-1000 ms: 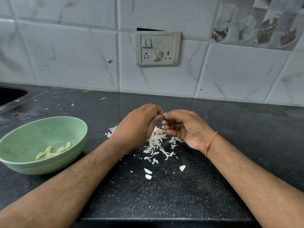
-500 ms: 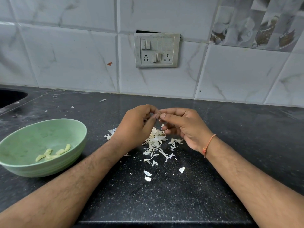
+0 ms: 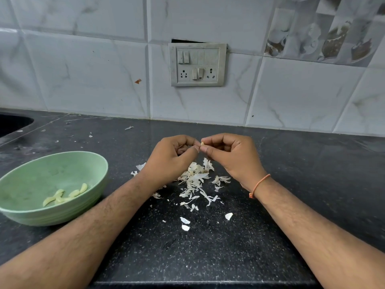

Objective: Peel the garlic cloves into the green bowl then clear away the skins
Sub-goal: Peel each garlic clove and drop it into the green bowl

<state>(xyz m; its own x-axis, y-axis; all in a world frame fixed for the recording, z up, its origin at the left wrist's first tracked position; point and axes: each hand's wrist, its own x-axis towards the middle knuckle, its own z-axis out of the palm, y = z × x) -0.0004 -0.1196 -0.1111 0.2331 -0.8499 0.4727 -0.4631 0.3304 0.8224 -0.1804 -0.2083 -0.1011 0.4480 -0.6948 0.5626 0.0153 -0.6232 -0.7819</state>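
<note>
A dark counter (image 3: 208, 253) carries a green bowl (image 3: 89, 163) at the left with peeled cloves (image 3: 62, 196) inside. Skins (image 3: 198, 180) lie heaped on the counter below both hands. The left hand (image 3: 168, 161) and right hand (image 3: 231, 157) meet fingertip to fingertip above the heap, fingers curled. Between them a clove (image 3: 202, 144) is pinched by the right thumb and forefinger, with the left thumb and forefinger touching its near end.
</note>
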